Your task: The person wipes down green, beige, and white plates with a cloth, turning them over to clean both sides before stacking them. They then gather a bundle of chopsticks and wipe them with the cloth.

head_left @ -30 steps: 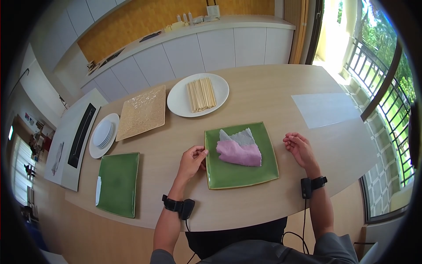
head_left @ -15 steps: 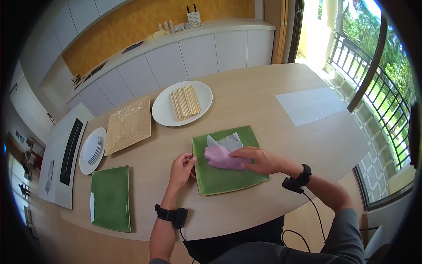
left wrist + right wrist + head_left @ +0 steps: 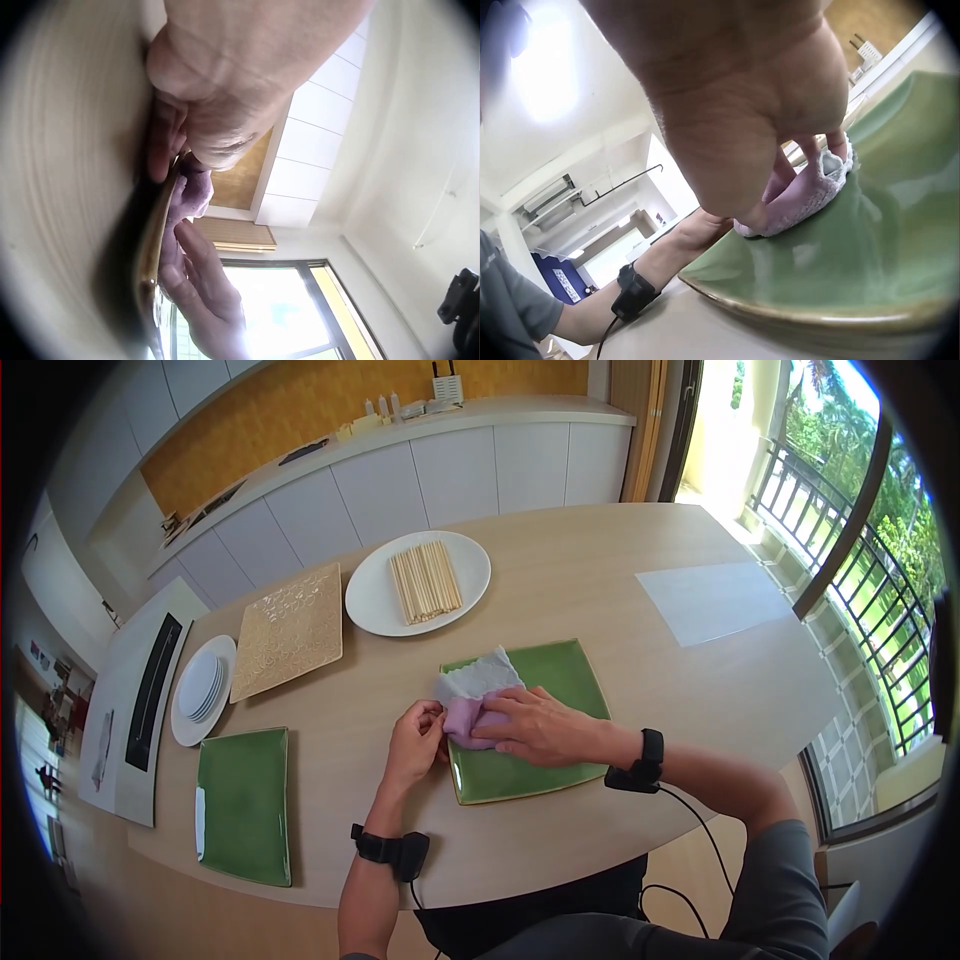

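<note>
A square green plate [image 3: 565,675] with a brown rim is in front of me on the table. My left hand [image 3: 413,743] grips its left edge, thumb over the rim and fingers below it in the left wrist view. On the plate's left part lies a pink and grey cloth [image 3: 485,675], partly covered by my right hand [image 3: 540,726]. The right fingers and thumb bunch the cloth against the plate's surface. In the right wrist view the cloth [image 3: 802,201] shows a pale, fuzzy edge beneath those fingers.
A second green plate [image 3: 243,815] lies at the left. Behind it stand small white plates [image 3: 200,685] stacked on a larger one, a tan square plate [image 3: 290,630], and a white oval plate [image 3: 370,595] bearing wooden sticks [image 3: 425,580]. A translucent sheet [image 3: 710,600] lies at the right.
My right hand came from beside the plate onto the cloth and slid it left toward the left hand, bunching it. The left hand has stayed at the plate's left edge.
</note>
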A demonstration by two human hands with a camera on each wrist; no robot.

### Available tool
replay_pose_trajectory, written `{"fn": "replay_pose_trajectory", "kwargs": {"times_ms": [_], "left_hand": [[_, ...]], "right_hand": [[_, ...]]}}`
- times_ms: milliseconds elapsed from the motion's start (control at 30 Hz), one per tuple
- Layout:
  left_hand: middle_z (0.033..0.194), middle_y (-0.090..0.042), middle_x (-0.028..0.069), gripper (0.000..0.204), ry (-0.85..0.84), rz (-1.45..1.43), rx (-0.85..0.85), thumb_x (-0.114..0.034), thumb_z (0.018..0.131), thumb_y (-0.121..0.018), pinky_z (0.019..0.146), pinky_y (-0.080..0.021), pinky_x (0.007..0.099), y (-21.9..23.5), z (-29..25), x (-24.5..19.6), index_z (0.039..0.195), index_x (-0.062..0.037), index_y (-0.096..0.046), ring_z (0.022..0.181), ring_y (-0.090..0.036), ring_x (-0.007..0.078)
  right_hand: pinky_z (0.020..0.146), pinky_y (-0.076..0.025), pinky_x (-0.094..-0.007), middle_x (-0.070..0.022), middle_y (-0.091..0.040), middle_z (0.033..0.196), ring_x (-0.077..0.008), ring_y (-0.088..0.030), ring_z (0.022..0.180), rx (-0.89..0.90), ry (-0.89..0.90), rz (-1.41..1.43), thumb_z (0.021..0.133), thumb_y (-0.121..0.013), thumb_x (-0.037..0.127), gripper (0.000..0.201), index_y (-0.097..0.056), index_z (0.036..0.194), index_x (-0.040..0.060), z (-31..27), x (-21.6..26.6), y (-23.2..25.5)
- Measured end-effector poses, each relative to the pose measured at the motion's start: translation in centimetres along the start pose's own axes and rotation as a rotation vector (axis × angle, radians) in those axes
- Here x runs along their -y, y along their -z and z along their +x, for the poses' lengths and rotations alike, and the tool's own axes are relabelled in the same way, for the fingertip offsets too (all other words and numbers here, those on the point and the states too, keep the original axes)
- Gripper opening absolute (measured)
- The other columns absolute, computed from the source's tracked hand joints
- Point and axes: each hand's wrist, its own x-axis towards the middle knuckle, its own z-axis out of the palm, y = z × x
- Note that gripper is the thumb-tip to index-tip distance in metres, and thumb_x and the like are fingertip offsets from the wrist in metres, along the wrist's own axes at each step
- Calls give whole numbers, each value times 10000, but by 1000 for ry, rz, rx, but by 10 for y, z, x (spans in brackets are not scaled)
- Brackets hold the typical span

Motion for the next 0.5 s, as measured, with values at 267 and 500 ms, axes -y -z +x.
{"fn": "replay_pose_trajectory", "kwargs": {"times_ms": [267, 500], "left_hand": [[781, -675, 78, 241, 33, 16, 5, -156, 1011, -587, 429, -488, 251, -3, -5, -13, 1139, 45, -551, 548, -620, 117], [755, -672, 80, 239, 75, 10, -27, -160, 1007, -595, 407, -466, 252, -5, -8, -19, 1132, 39, -554, 508, -606, 117]], "right_hand": [[1005, -446, -498, -145, -579, 1305, -331, -521, 1249, -151, -142, -125, 947, -593, 330, 308, -657, 1180, 138, 8, -38, 3], [920, -466, -448, -95, -653, 1046, -285, -599, 1077, -97, -254, 64, 932, -623, 269, 201, -691, 986, 88, -31, -46, 35]]}}
